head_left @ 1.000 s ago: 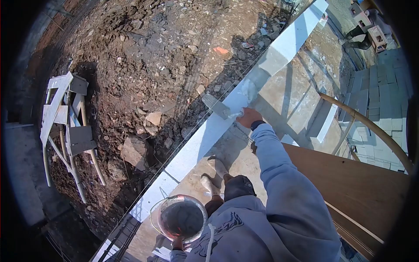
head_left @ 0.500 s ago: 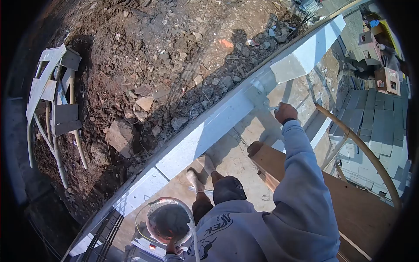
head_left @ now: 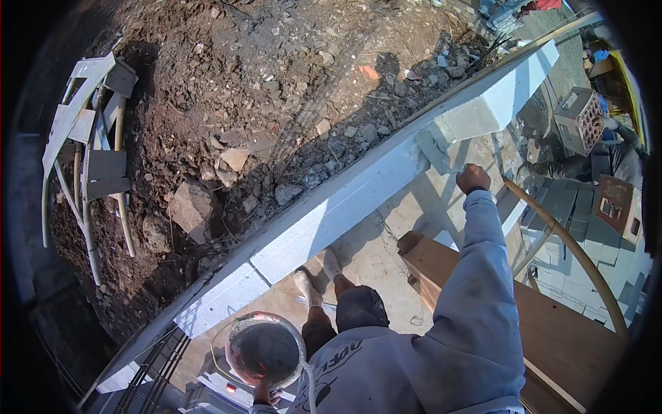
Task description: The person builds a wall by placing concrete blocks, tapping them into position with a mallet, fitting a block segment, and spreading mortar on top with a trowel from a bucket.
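Observation:
My right hand (head_left: pixel 474 179) is closed around the handle of a trowel (head_left: pixel 434 152), whose mortar-smeared blade lies against the end face of a white block in the low wall (head_left: pixel 345 207). A grey, damp-looking block face (head_left: pixel 476 119) stands just beyond the blade, across a gap. At the bottom, my left hand (head_left: pixel 266 395) grips the near rim of a round bucket (head_left: pixel 241 321) with grey mortar inside. Its thumb side shows, while part of the fingers is hidden under the bucket. A pale rope handle (head_left: pixel 307 372) hangs at the bucket's right.
Left of the wall lies rubble-strewn soil (head_left: pixel 262 90) with a wooden frame (head_left: pixel 86 145). A brown board (head_left: pixel 552 324) and a curved pole (head_left: pixel 572 241) stand on my right. Stacked blocks (head_left: pixel 552 207) and a co-worker (head_left: pixel 614 162) beside a perforated brick (head_left: pixel 581 122) are farther right. Steel bars (head_left: pixel 155 369) lie lower left.
The view has shifted, so the wall and my right hand sit farther right. The trowel blade has turned and shows more plainly at the block's end. The co-worker at the right has changed position.

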A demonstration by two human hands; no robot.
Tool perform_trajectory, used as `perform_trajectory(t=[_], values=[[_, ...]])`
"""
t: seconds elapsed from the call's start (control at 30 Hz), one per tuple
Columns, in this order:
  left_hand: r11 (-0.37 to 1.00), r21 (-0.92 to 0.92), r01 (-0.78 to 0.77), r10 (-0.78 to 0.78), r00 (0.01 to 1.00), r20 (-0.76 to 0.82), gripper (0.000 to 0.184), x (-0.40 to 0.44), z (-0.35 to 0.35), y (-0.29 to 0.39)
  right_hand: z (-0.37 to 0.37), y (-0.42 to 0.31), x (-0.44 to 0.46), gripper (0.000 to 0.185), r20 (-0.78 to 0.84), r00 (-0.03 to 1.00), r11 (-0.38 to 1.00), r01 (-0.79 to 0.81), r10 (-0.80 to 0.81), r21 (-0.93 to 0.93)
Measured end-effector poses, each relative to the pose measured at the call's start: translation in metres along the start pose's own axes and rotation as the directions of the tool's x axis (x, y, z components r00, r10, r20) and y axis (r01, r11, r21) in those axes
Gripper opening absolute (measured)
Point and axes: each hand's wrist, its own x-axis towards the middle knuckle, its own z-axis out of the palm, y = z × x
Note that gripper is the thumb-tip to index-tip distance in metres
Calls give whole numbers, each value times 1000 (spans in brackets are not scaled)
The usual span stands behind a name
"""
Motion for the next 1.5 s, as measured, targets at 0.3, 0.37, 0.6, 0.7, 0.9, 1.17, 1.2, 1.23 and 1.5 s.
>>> perform_trajectory(t=[0.3, 0.37, 0.6, 0.7, 0.9, 1.17, 1.2, 1.23, 1.5], values=[[1000, 10, -4, 4, 1000, -14, 39, 35, -5, -14, 3, 12, 13, 32, -58, 998, 998, -24, 28, 66], [1000, 13, 2, -2, 1000, -22, 36, 24, -1, 0, -2, -2, -4, 30, -56, 997, 987, 59, -51, 148], [998, 49, -38, 37, 999, 17, 32, 13, 8, 18, -5, -24, 11, 32, -42, 998, 998, 52, -50, 47], [998, 59, -9, 9, 1000, -6, 30, 18, 6, 16, -10, -24, 12, 34, -26, 999, 996, -34, 37, 82], [994, 98, -42, 41, 999, 16, 29, 28, -5, -12, -11, -27, 21, 41, 41, 996, 990, -88, 84, 108], [991, -132, 22, -6, 992, 126, 28, 68, -2, -24, 5, 2, 28, 55, -13, 996, 967, 89, -89, 238], [990, -138, 41, -23, 992, 125, 28, 74, -4, -24, -5, -4, 22, 54, -47, 995, 979, 91, -84, 180], [988, -144, 63, -46, 991, 122, 28, 76, -5, -25, -18, -13, 12, 53, -76, 994, 989, 92, -83, 118], [1000, 28, 0, -1, 1000, 12, 34, 44, 10, 5, 19, -13, 16, 29, -277, 960, 999, 51, -49, -2]])
